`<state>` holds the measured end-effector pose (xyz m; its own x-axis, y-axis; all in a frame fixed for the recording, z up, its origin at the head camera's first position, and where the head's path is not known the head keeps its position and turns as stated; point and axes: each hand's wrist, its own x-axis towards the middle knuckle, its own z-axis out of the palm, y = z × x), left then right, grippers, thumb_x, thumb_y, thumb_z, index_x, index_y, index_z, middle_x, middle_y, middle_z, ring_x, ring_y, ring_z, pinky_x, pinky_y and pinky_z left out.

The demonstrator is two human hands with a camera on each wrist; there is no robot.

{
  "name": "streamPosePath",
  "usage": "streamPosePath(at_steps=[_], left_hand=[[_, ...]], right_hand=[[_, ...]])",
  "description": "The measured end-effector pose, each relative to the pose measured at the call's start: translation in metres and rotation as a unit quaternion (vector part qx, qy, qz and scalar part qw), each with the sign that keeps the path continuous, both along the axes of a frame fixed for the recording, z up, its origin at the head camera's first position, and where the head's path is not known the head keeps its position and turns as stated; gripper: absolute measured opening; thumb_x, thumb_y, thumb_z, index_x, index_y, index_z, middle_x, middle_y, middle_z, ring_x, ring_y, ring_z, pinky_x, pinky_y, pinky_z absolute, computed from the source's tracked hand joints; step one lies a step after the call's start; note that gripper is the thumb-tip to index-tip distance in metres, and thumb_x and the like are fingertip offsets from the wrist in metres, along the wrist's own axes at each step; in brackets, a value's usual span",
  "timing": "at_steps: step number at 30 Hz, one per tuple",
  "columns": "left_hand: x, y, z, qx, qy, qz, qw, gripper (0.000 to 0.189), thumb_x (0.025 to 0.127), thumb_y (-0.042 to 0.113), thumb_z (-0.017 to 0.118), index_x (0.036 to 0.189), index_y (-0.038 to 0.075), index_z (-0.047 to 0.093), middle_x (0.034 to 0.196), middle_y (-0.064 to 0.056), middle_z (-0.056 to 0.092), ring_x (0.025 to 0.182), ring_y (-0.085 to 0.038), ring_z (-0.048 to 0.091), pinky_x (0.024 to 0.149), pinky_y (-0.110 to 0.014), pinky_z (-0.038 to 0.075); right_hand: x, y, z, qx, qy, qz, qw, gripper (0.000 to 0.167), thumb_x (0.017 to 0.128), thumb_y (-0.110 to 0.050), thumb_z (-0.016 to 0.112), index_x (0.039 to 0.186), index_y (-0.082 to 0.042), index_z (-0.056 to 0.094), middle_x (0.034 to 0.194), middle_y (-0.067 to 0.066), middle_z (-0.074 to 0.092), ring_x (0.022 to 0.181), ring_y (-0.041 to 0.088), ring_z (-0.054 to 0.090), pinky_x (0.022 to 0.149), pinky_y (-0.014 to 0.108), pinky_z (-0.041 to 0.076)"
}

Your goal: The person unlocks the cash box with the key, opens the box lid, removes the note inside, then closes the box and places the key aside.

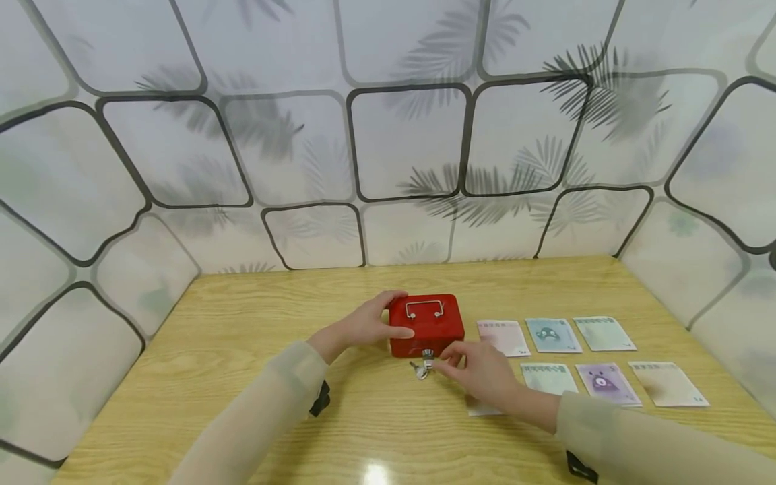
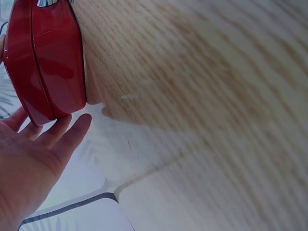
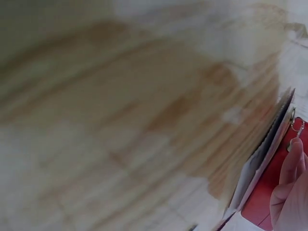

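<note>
A small red cash box [image 1: 432, 329] with a wire handle on its lid sits on the wooden table, its lid down. My left hand [image 1: 371, 323] grips its left side, thumb across the front of the lid and fingers toward the back; in the left wrist view the fingertips touch the box's end wall. At the front lock [image 1: 428, 353], my right hand [image 1: 481, 370] pinches a key between thumb and forefinger. A ring with another key [image 1: 419, 370] hangs beside it. In the right wrist view the fingers [image 3: 289, 166] show at the key ring.
Several play banknotes lie in two rows to the right, among them a blue one [image 1: 553, 335] and a purple one [image 1: 607, 384]. Another note [image 1: 481, 407] is partly hidden under my right hand. A patterned cloth wall [image 1: 412, 236] stands behind the table [image 1: 261, 303].
</note>
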<state>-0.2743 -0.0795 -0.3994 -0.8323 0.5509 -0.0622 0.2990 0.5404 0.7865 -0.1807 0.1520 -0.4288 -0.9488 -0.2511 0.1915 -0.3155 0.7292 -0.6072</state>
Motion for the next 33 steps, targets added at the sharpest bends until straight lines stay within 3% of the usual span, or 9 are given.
streamPosePath(at_steps=[5,17,24,33], left_hand=[[0.001,0.000,0.002,0.000,-0.002,-0.001,1.0000,0.078,0.085,0.031,0.077,0.147,0.009,0.036,0.140,-0.009,0.047,0.127,-0.026,0.043,0.106,-0.047,0.035],[0.002,0.003,0.000,0.003,-0.002,-0.011,0.9999,0.077,0.086,0.030,0.076,0.148,0.009,0.035,0.141,-0.009,0.047,0.127,-0.025,0.043,0.106,-0.046,0.035],[0.003,0.002,0.002,0.001,-0.004,-0.008,1.0000,0.077,0.086,0.030,0.076,0.148,0.009,0.034,0.140,-0.009,0.047,0.127,-0.025,0.044,0.106,-0.046,0.035],[0.001,0.001,0.002,0.007,-0.008,-0.005,0.9999,0.076,0.086,0.027,0.076,0.147,0.009,0.035,0.140,-0.009,0.047,0.127,-0.025,0.043,0.107,-0.045,0.034]], right_hand=[[-0.003,-0.005,-0.002,0.011,-0.020,-0.030,0.9993,0.020,0.083,-0.040,0.076,0.079,-0.021,0.072,0.062,-0.017,0.056,0.057,0.006,0.048,0.052,0.023,0.042],[-0.005,-0.012,-0.001,0.011,-0.036,-0.020,0.9991,0.018,0.084,-0.034,0.076,0.077,-0.017,0.076,0.060,-0.015,0.058,0.055,0.006,0.048,0.050,0.022,0.039],[-0.007,-0.015,-0.002,-0.012,-0.078,-0.029,0.9965,0.020,0.084,-0.034,0.076,0.074,-0.017,0.076,0.052,-0.010,0.054,0.048,0.008,0.048,0.045,0.022,0.035],[-0.007,-0.023,-0.002,-0.043,-0.091,-0.050,0.9936,0.027,0.082,-0.030,0.078,0.063,-0.015,0.068,0.048,-0.010,0.054,0.046,0.009,0.049,0.044,0.022,0.035]])
